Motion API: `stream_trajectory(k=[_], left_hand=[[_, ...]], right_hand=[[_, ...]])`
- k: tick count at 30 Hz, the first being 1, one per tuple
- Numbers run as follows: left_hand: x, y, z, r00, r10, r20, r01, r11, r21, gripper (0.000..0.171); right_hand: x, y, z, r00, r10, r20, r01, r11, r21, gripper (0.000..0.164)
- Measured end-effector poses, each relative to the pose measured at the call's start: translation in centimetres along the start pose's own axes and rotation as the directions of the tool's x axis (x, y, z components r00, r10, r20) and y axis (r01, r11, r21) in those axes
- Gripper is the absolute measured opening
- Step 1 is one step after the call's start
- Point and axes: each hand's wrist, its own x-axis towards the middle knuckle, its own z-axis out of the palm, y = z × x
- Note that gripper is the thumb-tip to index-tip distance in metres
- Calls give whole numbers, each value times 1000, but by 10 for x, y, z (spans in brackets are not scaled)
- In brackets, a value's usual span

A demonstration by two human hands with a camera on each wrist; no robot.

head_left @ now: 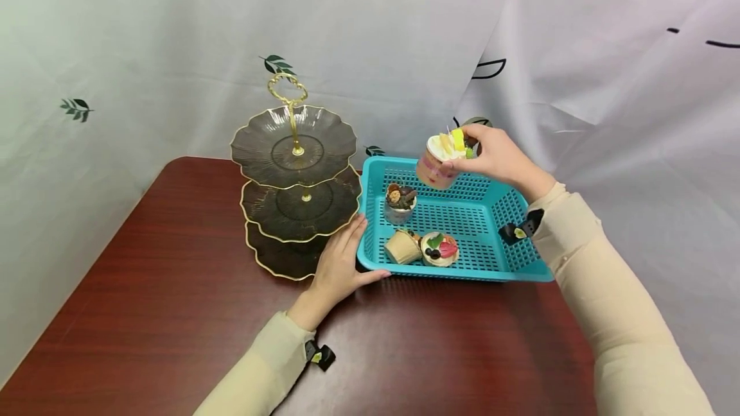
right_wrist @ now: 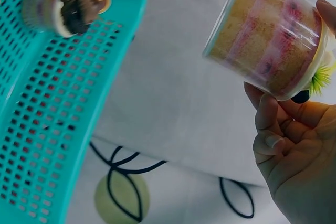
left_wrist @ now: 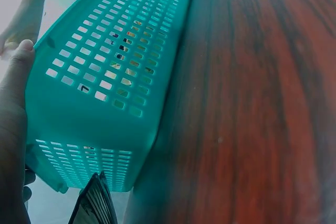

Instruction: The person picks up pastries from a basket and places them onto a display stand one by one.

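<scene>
My right hand (head_left: 491,154) pinches a clear cup of layered cake (head_left: 436,169) by its upper edge, tilted above the back of the turquoise basket (head_left: 523,268). Pink and yellow layers show through its wall in the right wrist view, with white topping and yellow pieces on top. My left hand (head_left: 338,265) rests at the basket's front left corner, fingers extended along the left side and thumb on the front rim. Inside the basket are a chocolate-topped dessert cup (head_left: 400,204), a tan pastry cup (head_left: 403,247) lying tipped, and a fruit tart (head_left: 439,250).
Left of the basket stands a three-tier stand (head_left: 295,175) with dark, gold-edged scalloped plates and a gold handle (head_left: 287,87). Both rest on a reddish-brown wooden table (head_left: 173,313). A pale curtain (head_left: 370,31) with leaf prints hangs behind.
</scene>
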Motion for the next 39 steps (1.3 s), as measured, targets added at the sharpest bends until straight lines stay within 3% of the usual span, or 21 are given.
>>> stream_trajectory(k=[21,39], left_hand=[[-2,2,-2,1000,-14,27,13,999,38,102],[-4,4,3,1000,-13,4,13,999,51,103]], right_hand=[[40,-50,-22,996,-81,-39,81,997,6,52],[78,-82,-15,994,-110,8,110,993,46,57]])
